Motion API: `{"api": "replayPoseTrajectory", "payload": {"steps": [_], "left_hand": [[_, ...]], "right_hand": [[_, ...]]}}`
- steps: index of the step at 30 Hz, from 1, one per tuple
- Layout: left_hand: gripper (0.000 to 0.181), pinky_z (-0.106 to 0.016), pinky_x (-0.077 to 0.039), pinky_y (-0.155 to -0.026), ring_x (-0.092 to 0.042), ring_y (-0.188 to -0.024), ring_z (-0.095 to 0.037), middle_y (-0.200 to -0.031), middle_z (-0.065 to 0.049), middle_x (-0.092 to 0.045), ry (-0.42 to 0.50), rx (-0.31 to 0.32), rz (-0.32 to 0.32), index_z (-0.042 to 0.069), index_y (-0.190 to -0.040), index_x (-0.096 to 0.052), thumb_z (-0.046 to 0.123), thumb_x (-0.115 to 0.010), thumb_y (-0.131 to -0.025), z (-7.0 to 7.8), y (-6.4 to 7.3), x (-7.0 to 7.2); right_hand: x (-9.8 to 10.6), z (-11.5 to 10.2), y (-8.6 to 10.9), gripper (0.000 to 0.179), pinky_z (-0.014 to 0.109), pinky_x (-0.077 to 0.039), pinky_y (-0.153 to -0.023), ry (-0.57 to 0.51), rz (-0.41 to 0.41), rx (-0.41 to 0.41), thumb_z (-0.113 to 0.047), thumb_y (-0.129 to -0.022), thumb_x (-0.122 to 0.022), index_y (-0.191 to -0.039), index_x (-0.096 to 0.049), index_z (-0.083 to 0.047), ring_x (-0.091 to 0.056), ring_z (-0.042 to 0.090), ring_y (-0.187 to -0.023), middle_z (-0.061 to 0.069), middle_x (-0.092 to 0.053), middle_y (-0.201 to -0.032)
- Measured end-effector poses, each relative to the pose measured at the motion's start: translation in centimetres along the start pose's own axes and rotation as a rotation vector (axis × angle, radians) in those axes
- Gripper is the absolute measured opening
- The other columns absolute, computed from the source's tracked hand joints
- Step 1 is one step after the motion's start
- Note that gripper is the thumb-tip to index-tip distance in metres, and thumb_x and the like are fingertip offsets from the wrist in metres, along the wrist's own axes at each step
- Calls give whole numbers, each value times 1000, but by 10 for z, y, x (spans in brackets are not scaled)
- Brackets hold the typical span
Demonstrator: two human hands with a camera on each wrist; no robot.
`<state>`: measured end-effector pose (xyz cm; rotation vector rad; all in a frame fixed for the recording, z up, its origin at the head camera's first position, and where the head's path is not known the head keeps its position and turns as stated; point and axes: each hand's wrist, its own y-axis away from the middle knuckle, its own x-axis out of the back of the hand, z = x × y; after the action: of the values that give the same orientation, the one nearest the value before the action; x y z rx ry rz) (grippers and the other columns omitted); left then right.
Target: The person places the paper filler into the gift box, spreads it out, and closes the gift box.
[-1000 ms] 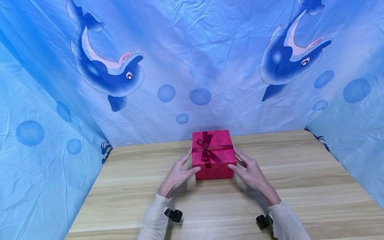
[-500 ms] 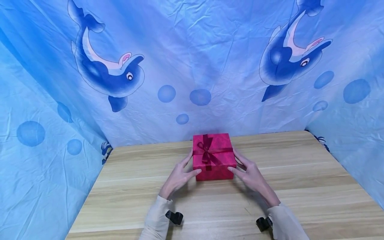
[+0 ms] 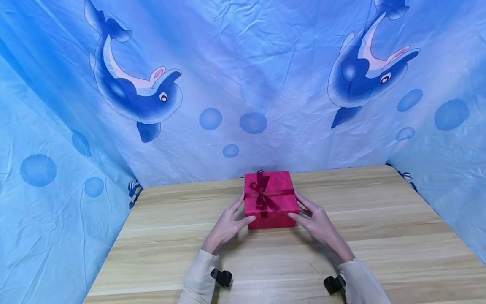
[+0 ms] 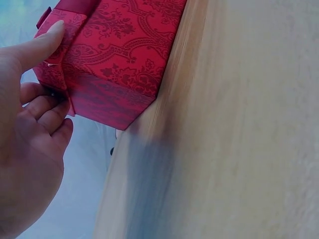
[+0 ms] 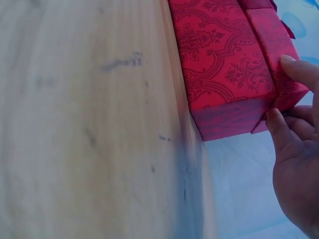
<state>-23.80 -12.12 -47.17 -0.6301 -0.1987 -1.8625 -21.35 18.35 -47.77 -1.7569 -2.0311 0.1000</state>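
Note:
A red patterned gift box [image 4: 119, 55] stands on the table, its lid [image 3: 279, 183] over the top. A dark red ribbon [image 3: 260, 194] tied in a bow crosses that lid. My left hand [image 3: 224, 223] grips the lid's near left corner, thumb on the front rim and fingers along the side. At the near right corner, my right hand [image 3: 317, 219] holds the lid the same way. Both wrist views show the lid's rim overlapping the upper part of the box body [image 5: 219, 55], with curled fingers right at its lower edge.
The wood-grain table [image 3: 159, 253] reaches back to a blue curtain [image 3: 190, 160] printed with dolphins and bubbles. The box stands near the table's back edge. Small black cameras [image 3: 221, 277] sit at both wrists.
The lid has come down a little over the box body, so less of the body's front shows below it. Both hands keep their grip and have lowered slightly with it.

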Motion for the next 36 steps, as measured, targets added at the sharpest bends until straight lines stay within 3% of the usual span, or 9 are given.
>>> {"api": "replayPoseTrajectory", "payload": {"steps": [7, 27, 32, 36], "left_hand": [[86, -55, -24, -121, -26, -152, -34, -167, -7, -27, 5, -3, 12, 14, -165, -24, 36, -74, -98, -4, 0, -1], [87, -53, -22, -122, -23, -153, -34, -167, -10, -24, 10, -9, -1, 12, -165, -20, 36, -72, -99, -2, 2, -2], [90, -51, -23, -122, -25, -152, -32, -167, -7, -25, -5, -5, 7, 13, -165, -21, 41, -73, -98, -5, 3, -5], [93, -50, -24, -122, -24, -153, -29, -167, -5, -26, -28, -11, 13, 13, -165, -21, 43, -75, -96, -7, 7, -6]], "right_hand": [[-1, 3, 1, 72, 33, -53, -95, -19, 8, -35, -9, -94, -78, -156, -43, -1, -59, 42, -126, 27, -39, -158], [-3, 7, 5, 70, 28, -52, -96, -103, 10, -76, -7, -94, -77, -155, -44, 0, -56, 39, -129, 26, -39, -158], [-5, 9, 6, 69, 28, -52, -96, -70, 23, -70, -9, -95, -77, -155, -44, 0, -55, 39, -131, 26, -39, -158], [-7, 12, 8, 67, 35, -51, -99, 21, 38, -34, -13, -97, -75, -155, -44, 0, -54, 39, -132, 24, -44, -156]]}}
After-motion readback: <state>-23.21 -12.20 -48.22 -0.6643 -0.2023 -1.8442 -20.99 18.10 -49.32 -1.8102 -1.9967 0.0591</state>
